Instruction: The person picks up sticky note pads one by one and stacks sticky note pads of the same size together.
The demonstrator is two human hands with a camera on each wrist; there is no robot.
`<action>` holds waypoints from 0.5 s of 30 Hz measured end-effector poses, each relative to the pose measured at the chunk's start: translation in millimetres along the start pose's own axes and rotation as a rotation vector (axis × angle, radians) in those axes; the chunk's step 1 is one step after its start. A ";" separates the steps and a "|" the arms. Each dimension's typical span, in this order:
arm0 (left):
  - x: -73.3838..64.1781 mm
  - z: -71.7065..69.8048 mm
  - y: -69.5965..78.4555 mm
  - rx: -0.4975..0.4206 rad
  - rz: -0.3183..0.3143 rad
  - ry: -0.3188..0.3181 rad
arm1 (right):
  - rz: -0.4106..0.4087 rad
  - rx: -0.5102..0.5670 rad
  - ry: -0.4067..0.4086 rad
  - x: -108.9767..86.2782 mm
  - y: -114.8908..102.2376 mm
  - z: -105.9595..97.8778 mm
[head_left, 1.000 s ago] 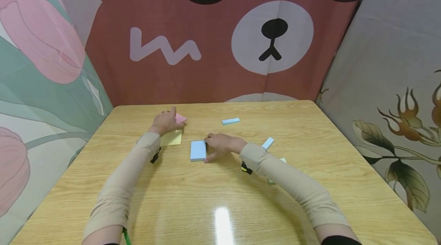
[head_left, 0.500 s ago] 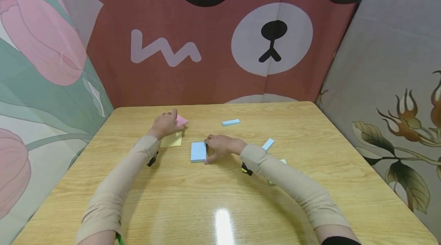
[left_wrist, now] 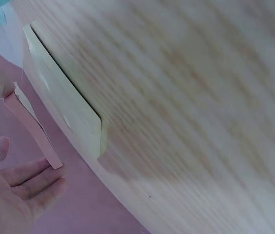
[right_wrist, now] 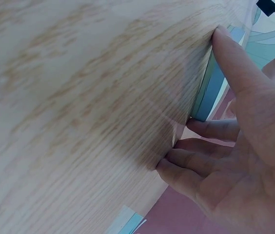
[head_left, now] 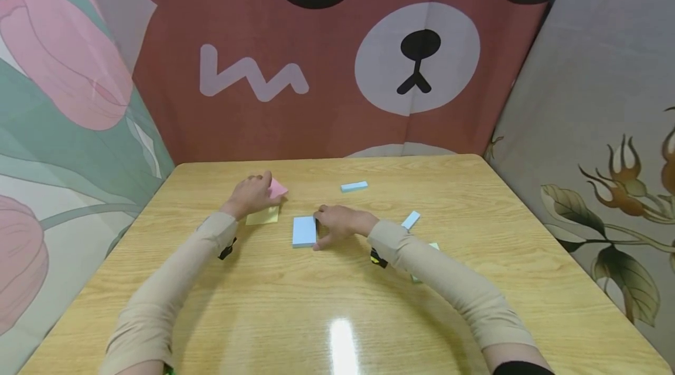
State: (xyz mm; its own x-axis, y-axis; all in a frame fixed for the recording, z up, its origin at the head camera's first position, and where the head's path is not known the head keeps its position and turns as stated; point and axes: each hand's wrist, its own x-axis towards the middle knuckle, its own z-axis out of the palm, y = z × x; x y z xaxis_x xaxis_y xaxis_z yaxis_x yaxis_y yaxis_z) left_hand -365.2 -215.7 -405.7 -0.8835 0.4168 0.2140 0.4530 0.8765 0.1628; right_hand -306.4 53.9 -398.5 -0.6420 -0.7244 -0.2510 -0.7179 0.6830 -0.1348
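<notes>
Backdrop: reddish-brown cloth [head_left: 327, 123] with a giant cartoon bear face, plus floral drapes left [head_left: 68, 146] and right [head_left: 575, 99]. That's what fills my feed, anyway.
Table [head_left: 274, 316]: light wood grain, bright glare streak toward the front.
Left hand [head_left: 250, 194]: I've got the pink sticky-note pad [head_left: 276, 188] pinched between thumb and fingers here.
Pink pad: tilted and kinda bent; left wrist cam shows a gap between it and the yellow pad.
Yellow pad [head_left: 262, 217]: flat on the table, partly covered by the left hand in my head view.
Right hand [head_left: 340, 222]: thumb and forefinger spread wide, one tip at each end of the blue pad's right side, so I'd call that holding it.
Blue pad [head_left: 304, 232]: flat on the wood, just right of the yellow one, not touching.
Slim blue strips: one toward the back [head_left: 354, 186], one by the right sleeve [head_left: 411, 220].
Green pad [head_left: 434, 245]: mostly hidden behind that sleeve.
</notes>
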 end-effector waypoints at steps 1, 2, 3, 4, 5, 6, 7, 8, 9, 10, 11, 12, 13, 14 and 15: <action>-0.5 -0.8 1.2 -0.001 0.005 0.000 | 0.001 -0.001 0.000 0.0 0.2 -0.2; -1.1 -1.6 2.3 0.001 0.009 -0.001 | 0.000 -0.006 -0.001 0.2 0.4 -0.2; -1.7 -2.2 3.5 0.005 0.012 -0.006 | -0.002 -0.006 -0.002 0.2 0.5 -0.3; -2.3 -2.9 5.0 0.006 0.013 -0.010 | -0.003 -0.005 -0.001 0.0 0.4 -0.5; -3.0 -3.8 6.4 0.008 0.014 -0.017 | -0.004 -0.006 -0.001 -0.1 0.3 -0.5; -3.5 -4.5 7.8 0.010 0.016 -0.021 | -0.005 -0.005 -0.001 -0.3 0.2 -0.6; -4.1 -5.3 9.0 0.011 0.018 -0.024 | -0.006 -0.006 -0.001 -0.3 0.0 -0.6; -4.5 -5.6 10.0 0.014 0.020 -0.028 | -0.006 -0.004 -0.001 -0.4 -0.2 -0.7; -4.8 -5.9 11.0 0.016 0.021 -0.031 | -0.006 -0.002 0.000 -0.7 -0.5 -1.0; -5.1 -6.1 11.7 0.019 0.022 -0.033 | -0.005 0.000 -0.001 -0.8 -0.7 -1.2; -5.3 -6.2 12.3 0.023 0.025 -0.033 | -0.005 0.001 -0.002 -0.8 -0.8 -1.2; -5.4 -6.1 12.7 0.024 0.028 -0.030 | -0.004 0.002 -0.002 -0.8 -0.9 -1.3; -5.6 -5.9 13.0 0.027 0.031 -0.029 | -0.004 0.002 -0.002 -0.8 -0.9 -1.3; -5.9 -5.9 13.4 0.031 0.034 -0.027 | -0.003 0.004 -0.003 -0.7 -0.8 -1.2; -6.5 -5.9 13.8 0.033 0.036 -0.025 | -0.003 0.003 -0.003 -0.6 -0.7 -1.0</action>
State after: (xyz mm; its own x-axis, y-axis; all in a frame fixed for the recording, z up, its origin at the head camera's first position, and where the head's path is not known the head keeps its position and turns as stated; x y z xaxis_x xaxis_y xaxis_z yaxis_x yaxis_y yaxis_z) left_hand -352.6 -207.7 -399.2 -0.8696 0.4535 0.1952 0.4805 0.8683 0.1232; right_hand -305.8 53.8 -397.3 -0.6389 -0.7262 -0.2537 -0.7192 0.6810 -0.1381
